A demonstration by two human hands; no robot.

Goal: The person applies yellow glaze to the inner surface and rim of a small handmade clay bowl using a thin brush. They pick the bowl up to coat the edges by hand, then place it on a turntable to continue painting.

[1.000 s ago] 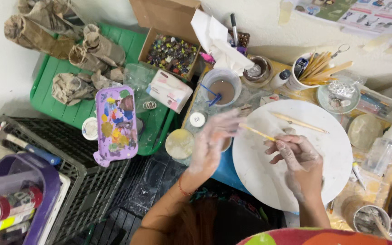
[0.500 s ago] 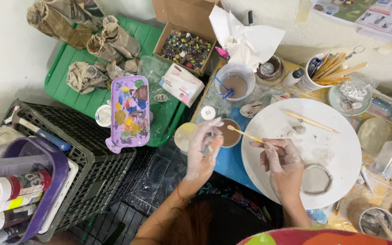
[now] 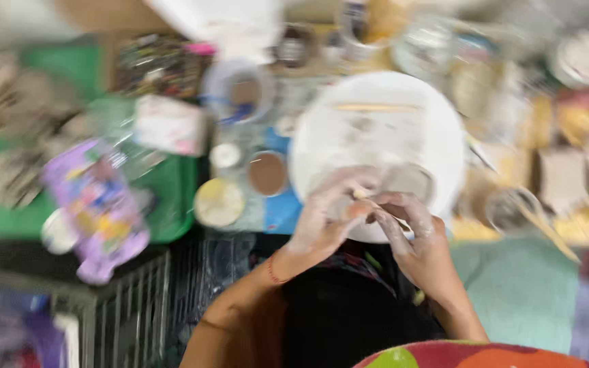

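The picture is badly motion-blurred. My left hand (image 3: 325,215) and my right hand (image 3: 414,235) meet over the near edge of a round white board (image 3: 376,129). Both are smeared with pale clay. Between the fingertips sits a small tan clay piece (image 3: 360,206), pinched by my left hand. A thin wooden stick (image 3: 393,219) appears to run through my right hand's fingers. A flat grey clay disc (image 3: 412,180) lies on the board just beyond the hands. Another wooden stick (image 3: 376,107) lies across the board's far side.
Left of the board stand a small cup of brown liquid (image 3: 267,174), a yellow round lid (image 3: 219,202) and a white tub (image 3: 243,92). A purple paint palette (image 3: 97,208) rests on a green tray (image 3: 175,187). A black crate (image 3: 138,293) is below left, a teal cloth (image 3: 519,286) below right.
My left hand has left the small cup and joined my right hand at the board's near edge. The view has shifted and gone blurred.
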